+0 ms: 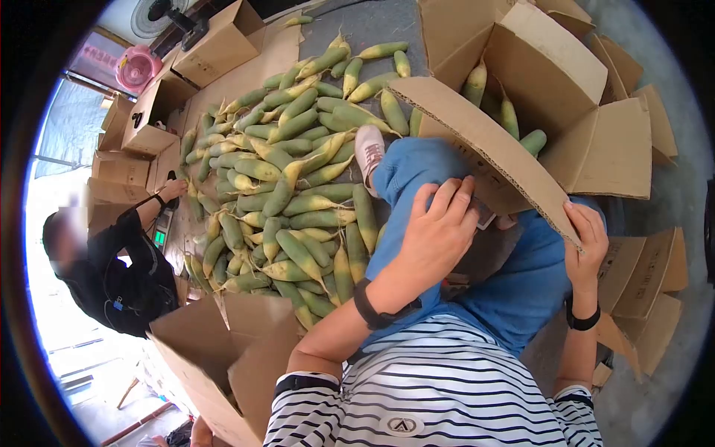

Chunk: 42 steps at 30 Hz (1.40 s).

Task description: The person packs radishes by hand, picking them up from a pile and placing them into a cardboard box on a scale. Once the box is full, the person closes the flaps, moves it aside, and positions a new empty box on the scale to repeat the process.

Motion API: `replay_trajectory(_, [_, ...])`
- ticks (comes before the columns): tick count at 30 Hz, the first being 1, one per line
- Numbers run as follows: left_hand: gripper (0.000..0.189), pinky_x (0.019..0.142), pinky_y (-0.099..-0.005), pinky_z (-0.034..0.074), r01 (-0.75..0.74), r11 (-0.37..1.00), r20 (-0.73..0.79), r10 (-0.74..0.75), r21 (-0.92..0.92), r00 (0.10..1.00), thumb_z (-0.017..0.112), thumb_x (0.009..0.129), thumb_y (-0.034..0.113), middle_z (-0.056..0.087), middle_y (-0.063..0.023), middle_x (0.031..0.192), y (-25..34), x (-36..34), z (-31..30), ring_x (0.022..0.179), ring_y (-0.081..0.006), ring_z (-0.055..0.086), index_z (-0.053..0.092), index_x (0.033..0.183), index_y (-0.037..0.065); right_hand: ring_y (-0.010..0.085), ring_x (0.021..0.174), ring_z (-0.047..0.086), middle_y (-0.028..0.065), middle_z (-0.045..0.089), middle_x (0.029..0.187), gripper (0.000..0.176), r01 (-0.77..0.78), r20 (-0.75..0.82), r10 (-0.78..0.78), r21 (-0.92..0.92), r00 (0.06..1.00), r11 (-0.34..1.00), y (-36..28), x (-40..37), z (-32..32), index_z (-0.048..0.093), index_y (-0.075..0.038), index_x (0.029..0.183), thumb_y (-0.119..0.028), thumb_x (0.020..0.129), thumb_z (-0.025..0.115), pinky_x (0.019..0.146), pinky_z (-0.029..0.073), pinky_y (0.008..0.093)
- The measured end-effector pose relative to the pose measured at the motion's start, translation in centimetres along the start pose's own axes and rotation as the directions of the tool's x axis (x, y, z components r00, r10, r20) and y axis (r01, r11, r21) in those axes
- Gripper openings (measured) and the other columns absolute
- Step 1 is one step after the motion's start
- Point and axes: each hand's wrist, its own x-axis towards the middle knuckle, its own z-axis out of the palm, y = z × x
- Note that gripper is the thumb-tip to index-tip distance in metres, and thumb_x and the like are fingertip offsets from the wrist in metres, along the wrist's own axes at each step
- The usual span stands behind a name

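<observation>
A person in a striped shirt and blue trousers (417, 175) rests the left hand (436, 238) flat against the flap (477, 141) of a cardboard box (566, 89), the right hand (588, 242) gripping its near edge, with green husked vegetables (290, 186) heaped to the left.

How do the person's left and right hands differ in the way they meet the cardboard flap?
The left hand lies palm down with fingers spread, fingertips at the lower edge of the cardboard flap. The right hand curls around the flap's end corner. The left hand is nearer the pile of green vegetables, the right nearer the folded boxes. Both wrists wear a dark band.
</observation>
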Motion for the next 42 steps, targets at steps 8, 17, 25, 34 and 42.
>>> replay_trajectory(8, [0.044,0.098,-0.0439,0.033,-0.001,1.000,-0.015,0.002,0.024,1.000,0.071,0.067,0.023,0.049,-0.0117,0.130,-0.1,-0.1,0.1,0.119,-0.0259,0.044,0.061,0.106,0.005,0.0304,0.089,0.063,0.0130,0.065,0.099,0.035,-0.007,0.024,0.007,-0.021,1.000,1.000,-0.4,0.1,-0.1,0.065,-0.001,0.104,0.000,0.069,0.065,0.077,0.050,0.0356])
replay_trajectory(17, [0.049,0.097,-0.0442,0.034,0.029,0.995,0.026,-0.027,-0.100,0.999,0.074,0.068,0.028,0.049,-0.0117,0.129,0.1,0.0,-1.5,0.117,-0.0282,0.046,0.059,0.110,0.006,0.0298,0.091,0.063,0.0138,0.065,0.100,0.032,-0.020,0.018,0.020,-0.018,1.000,1.000,-0.3,-0.1,0.0,0.065,0.000,0.105,0.002,0.072,0.065,0.079,0.050,0.0357])
replay_trajectory(25, [0.051,0.096,-0.0365,0.043,0.215,0.566,0.121,-0.198,-0.796,0.973,0.071,0.082,0.022,0.059,-0.0137,0.118,-4.4,-0.7,-4.8,0.106,-0.0240,0.058,0.053,0.125,0.002,0.0308,0.092,0.062,0.0151,0.064,0.102,0.034,-0.009,0.034,0.009,-0.007,0.999,1.000,0.1,-0.3,0.0,0.064,0.001,0.107,0.003,0.074,0.064,0.082,0.049,0.0361])
replay_trajectory(34, [0.038,0.082,-0.0399,0.049,0.653,0.757,0.267,-0.625,-0.020,0.733,0.065,0.086,0.026,0.061,-0.0184,0.105,-14.5,-10.3,2.5,0.099,-0.0322,0.061,0.056,0.111,0.000,0.0339,0.094,0.061,0.0175,0.063,0.105,0.033,0.003,0.066,-0.004,0.012,0.998,1.000,0.8,-0.6,0.1,0.062,0.003,0.110,0.002,0.077,0.058,0.084,0.047,0.0386])
replay_trajectory(42, [0.050,0.082,-0.0465,0.049,0.836,0.387,0.375,-0.895,0.388,0.241,0.073,0.077,0.037,0.058,-0.0218,0.105,-18.4,-28.8,7.4,0.102,-0.0389,0.057,0.054,0.103,-0.001,0.0330,0.095,0.061,0.0177,0.063,0.106,0.033,-0.018,0.067,0.017,0.016,0.998,1.000,0.6,-0.4,0.1,0.062,0.003,0.110,0.003,0.078,0.058,0.085,0.047,0.0378])
